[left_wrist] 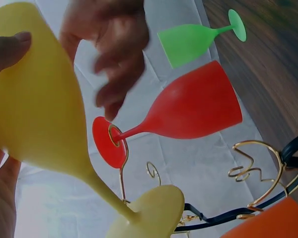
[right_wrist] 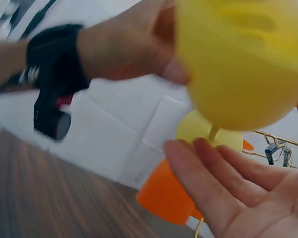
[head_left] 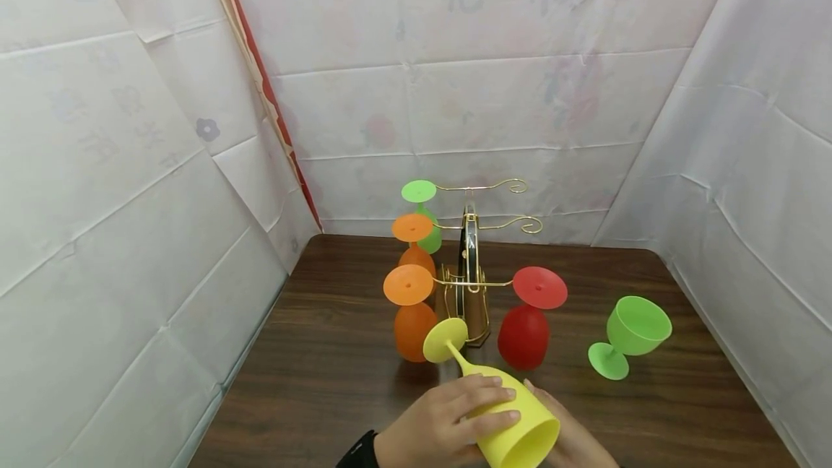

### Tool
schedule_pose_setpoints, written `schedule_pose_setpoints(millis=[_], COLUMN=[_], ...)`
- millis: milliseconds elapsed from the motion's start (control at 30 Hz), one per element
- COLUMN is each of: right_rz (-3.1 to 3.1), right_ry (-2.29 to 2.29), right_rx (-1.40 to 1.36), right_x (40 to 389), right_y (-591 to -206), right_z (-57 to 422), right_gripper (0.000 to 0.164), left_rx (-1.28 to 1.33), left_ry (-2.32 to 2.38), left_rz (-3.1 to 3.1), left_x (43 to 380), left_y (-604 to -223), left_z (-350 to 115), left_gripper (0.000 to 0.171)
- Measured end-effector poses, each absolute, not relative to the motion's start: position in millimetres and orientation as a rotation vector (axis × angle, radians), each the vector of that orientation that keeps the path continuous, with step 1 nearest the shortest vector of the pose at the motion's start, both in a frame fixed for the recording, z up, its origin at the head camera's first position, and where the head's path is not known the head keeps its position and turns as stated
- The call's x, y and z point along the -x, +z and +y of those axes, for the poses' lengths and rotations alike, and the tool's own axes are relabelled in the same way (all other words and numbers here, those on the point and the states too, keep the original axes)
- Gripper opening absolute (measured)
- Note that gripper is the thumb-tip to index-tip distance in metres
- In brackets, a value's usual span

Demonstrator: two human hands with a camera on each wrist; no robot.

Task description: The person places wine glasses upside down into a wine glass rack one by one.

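A yellow goblet (head_left: 500,396) is held tilted in the head view, its mouth toward the lower right and its foot toward the rack. My left hand (head_left: 455,414) grips its bowl, with the thumb (left_wrist: 12,52) on one side in the left wrist view. My right hand (right_wrist: 243,188) is beside the bowl with extended fingers, near the stem; whether it touches the goblet is unclear. In front stands a gold wire rack (head_left: 474,258). Orange goblets (head_left: 414,331) and a green one (head_left: 418,192) hang upside down on its left, a red one (head_left: 523,334) on its right.
Another green goblet (head_left: 633,331) stands on the dark wooden table (head_left: 292,374) at the right. Two curled rack arms (head_left: 523,224) at the back right carry nothing. White patterned sheets (head_left: 487,107) enclose the table at the back and both sides.
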State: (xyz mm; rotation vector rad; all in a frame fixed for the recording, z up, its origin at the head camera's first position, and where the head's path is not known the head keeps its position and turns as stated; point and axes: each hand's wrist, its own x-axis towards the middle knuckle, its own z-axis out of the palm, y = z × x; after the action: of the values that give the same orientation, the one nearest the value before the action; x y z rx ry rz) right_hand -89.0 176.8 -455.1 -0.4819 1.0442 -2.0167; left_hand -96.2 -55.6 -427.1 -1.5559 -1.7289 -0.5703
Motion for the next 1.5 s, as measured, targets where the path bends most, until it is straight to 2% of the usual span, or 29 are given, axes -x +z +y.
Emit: schedule_pose_setpoints(millis=[100, 200, 367, 600, 833, 1033, 1133, 1267, 1500], right_rz=[0.959, 0.92, 0.955, 1.009, 1.075, 1.457, 1.678, 1.884, 2.392], right_ry=[-1.945, -1.936, -2.011, -2.037, -2.024, -2.059, -2.119, -2.214, -2.149], right_rx=[0.39, 0.343, 0.367, 0.455, 0.676, 0.762, 0.877, 0.986, 0.862], right_x=[87.1, 86.0, 86.6, 87.3, 93.3, 91.4, 88.7, 83.7, 72.0], right_y=[-453.8, -452.6, -454.3, -457.0, -456.2, -451.7, -450.8, -449.4, -443.4], right_z=[180.1, 182.6, 184.5, 184.5, 180.4, 178.9, 173.6, 163.8, 151.6], right_gripper=[0.051, 0.048, 0.037, 0.036, 0.041, 0.039, 0.042, 0.055, 0.069], left_rx=[1.602, 1.65, 1.673, 1.696, 1.728, 1.549, 1.406, 1.263, 1.165], left_ry=[-0.508, -0.44, -0.385, -0.441, -0.848, -1.119, -1.342, -1.642, -2.022], left_rz=[-1.746, -1.774, -1.793, -1.811, -1.802, -1.787, -1.92, -2.056, -2.221], left_x=[94.3, 92.1, 90.4, 91.0, 95.4, 102.1, 99.7, 97.3, 94.1], left_y=[-428.6, -428.9, -427.9, -431.7, -431.7, -436.0, -441.9, -448.7, -451.8], left_z=[-56.3, -57.7, -58.6, -59.0, -67.5, -72.4, -72.5, -70.4, -66.2], left_gripper=[0.042, 0.038, 0.035, 0.037, 0.05, 0.071, 0.072, 0.07, 0.076])
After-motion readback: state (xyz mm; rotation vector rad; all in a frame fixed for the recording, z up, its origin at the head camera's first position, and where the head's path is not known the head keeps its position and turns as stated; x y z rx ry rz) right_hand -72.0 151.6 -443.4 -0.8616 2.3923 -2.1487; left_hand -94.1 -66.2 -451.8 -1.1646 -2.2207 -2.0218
